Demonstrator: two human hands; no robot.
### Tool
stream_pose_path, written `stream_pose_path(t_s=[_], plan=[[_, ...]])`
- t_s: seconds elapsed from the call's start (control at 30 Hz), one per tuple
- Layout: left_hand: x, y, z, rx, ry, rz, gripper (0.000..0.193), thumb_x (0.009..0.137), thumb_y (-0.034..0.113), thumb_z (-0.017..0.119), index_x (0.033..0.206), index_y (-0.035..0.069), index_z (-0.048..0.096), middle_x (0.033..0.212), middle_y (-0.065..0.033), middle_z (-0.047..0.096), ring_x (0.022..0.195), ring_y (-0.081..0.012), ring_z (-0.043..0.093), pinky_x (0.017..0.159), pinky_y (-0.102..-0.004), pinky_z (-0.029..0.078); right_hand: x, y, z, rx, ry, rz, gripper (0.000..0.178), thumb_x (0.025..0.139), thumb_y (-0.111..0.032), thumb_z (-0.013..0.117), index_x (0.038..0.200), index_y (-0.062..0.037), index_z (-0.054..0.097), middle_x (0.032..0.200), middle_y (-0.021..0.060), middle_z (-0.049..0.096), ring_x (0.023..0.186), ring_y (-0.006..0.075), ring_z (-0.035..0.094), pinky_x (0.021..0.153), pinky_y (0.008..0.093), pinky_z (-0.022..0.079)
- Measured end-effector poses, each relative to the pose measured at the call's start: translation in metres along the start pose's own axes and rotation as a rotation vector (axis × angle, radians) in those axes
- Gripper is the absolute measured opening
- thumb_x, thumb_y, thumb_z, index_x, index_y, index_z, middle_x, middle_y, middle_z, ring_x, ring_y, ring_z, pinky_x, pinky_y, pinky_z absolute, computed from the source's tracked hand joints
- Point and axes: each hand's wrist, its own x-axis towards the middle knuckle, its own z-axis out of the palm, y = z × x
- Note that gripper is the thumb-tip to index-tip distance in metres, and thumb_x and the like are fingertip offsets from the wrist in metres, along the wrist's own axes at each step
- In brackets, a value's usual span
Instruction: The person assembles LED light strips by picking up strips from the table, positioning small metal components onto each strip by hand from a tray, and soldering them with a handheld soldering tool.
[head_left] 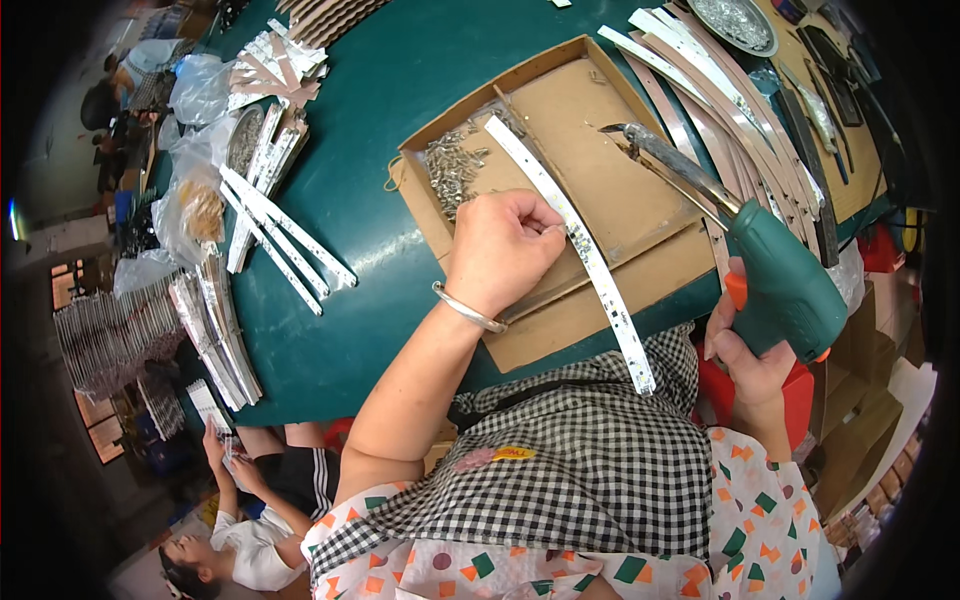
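Observation:
My left hand [503,245] is closed in a pinch above a shallow cardboard tray [615,165]. Its fingertips meet at the edge of a long white circuit board strip [597,268]; whatever they grip is hidden. Slanting across the tray, the strip reaches past its near edge, with small dark components along its face. In my right hand [748,365] is a green soldering gun [785,275] with an orange trigger. The gun's metal tip points left over the tray's right side, apart from the strip. Small metal parts [455,170] lie heaped in the tray's left compartment.
More long strips [735,110] lie right of the tray, below a round metal dish [735,22]. White strips [285,240] and plastic bags [190,205] cover the left of the green table [350,130]. A seated person [255,540] holds a phone at lower left.

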Motion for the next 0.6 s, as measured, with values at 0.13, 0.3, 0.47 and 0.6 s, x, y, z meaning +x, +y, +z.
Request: stream_pose_path(t_s=[0.13, 0.3, 0.47, 0.6], plan=[[-0.004, -0.005, 0.0, -0.062, 0.023, 0.011, 0.006, 0.082, 0.0, 0.066, 0.085, -0.006, 0.066, 0.073, -0.0058, 0.068, 0.057, -0.0071, 0.062, 0.052, -0.021, 0.049, 0.004, -0.014, 0.002, 0.066, -0.014, 0.027, 0.071, 0.075, -0.012, 0.077, 0.133, 0.009, 0.041, 0.08, 0.0079, 0.051, 0.053, 0.0132, 0.05, 0.044, 0.0233, 0.044], [-0.014, -0.004, 0.002, -0.049, 0.083, 0.057, 0.006, 0.083, 0.0, 0.066, 0.086, -0.005, 0.067, 0.076, -0.0073, 0.07, 0.062, -0.0086, 0.066, 0.055, -0.0216, 0.052, -0.002, -0.016, -0.022, 0.099, -0.17, 0.071, 0.067, 0.076, -0.006, 0.077, 0.132, 0.0091, 0.044, 0.125, 0.0222, 0.055, 0.063, 0.0159, 0.056, 0.052, 0.0258, 0.046], [-0.016, -0.002, 0.002, -0.033, 0.112, 0.073, 0.006, 0.083, 0.0, 0.066, 0.086, -0.005, 0.068, 0.075, -0.0083, 0.071, 0.063, -0.0104, 0.068, 0.058, -0.0223, 0.053, -0.004, -0.024, -0.026, 0.038, -0.201, 0.141, 0.065, 0.076, -0.007, 0.079, 0.129, 0.0096, 0.046, 0.121, 0.0213, 0.057, 0.062, 0.0161, 0.056, 0.052, 0.0265, 0.046], [-0.015, -0.005, 0.003, -0.022, 0.127, 0.107, 0.007, 0.082, 0.001, 0.066, 0.086, -0.005, 0.068, 0.074, -0.0088, 0.071, 0.063, -0.0115, 0.069, 0.058, -0.0223, 0.053, -0.001, -0.024, -0.027, 0.016, -0.24, 0.189, 0.061, 0.074, -0.003, 0.078, 0.126, 0.0092, 0.048, 0.116, 0.0186, 0.058, 0.063, 0.0166, 0.056, 0.053, 0.0277, 0.047]])
